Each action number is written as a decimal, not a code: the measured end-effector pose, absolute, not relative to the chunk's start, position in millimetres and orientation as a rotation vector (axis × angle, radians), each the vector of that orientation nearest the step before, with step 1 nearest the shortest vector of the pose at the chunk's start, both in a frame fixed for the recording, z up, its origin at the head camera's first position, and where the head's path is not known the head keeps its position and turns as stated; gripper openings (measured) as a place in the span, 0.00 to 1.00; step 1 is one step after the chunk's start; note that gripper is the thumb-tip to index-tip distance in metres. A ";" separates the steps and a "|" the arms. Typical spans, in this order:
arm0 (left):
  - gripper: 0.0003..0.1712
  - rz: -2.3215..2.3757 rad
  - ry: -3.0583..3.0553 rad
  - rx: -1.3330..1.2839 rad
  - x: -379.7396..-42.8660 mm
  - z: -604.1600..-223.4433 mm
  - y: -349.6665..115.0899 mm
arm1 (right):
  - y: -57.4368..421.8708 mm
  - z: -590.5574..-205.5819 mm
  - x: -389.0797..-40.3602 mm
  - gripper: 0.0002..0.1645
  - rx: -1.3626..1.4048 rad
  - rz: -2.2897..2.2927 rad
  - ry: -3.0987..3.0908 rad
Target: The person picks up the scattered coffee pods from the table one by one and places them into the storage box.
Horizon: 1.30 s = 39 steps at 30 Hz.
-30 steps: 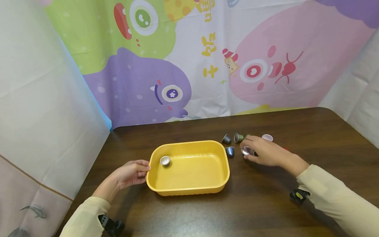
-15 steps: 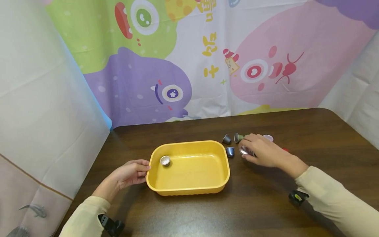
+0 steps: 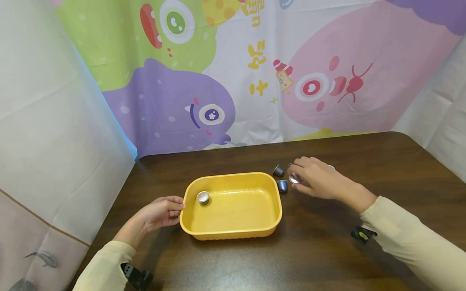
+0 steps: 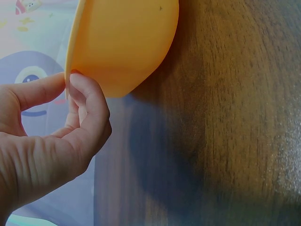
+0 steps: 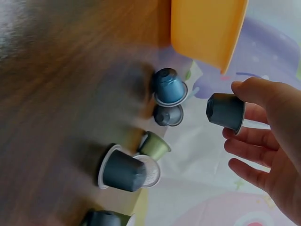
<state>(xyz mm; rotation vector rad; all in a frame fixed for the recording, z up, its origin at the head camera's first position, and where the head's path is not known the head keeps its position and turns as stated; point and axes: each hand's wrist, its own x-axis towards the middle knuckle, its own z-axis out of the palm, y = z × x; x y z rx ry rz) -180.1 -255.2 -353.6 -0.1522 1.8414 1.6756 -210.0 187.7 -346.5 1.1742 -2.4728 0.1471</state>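
Note:
My left hand (image 3: 160, 214) pinches the left rim of a yellow plastic basin (image 3: 233, 235); in the left wrist view, thumb and forefinger meet at that rim. One silver-topped coffee capsule (image 3: 203, 197) is inside the basin, near its left end. To the basin's right, my right hand (image 3: 322, 178) holds a dark coffee capsule (image 5: 225, 111) by its rim, foil side toward the head camera. In the right wrist view it hangs apart from the other capsules. A blue capsule (image 5: 169, 87) and a grey capsule (image 5: 168, 115) lie beside the basin.
A green capsule (image 5: 154, 146), another dark capsule (image 5: 123, 170) and a pale-lidded one (image 5: 151, 172) are close together on the brown table (image 3: 233, 266). More capsules show at the right wrist view's lower edge. A cartoon-printed curtain (image 3: 255, 117) stands behind the table.
My right hand has lifted the dark capsule and shifted it left, now covering most of the green capsule in the head view. The left hand and basin have stayed put.

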 end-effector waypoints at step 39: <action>0.09 1.642 1.880 -0.191 -180.6 -350.4 -252.9 | 143.7 -311.4 -219.2 0.12 1.332 0.180 -2.454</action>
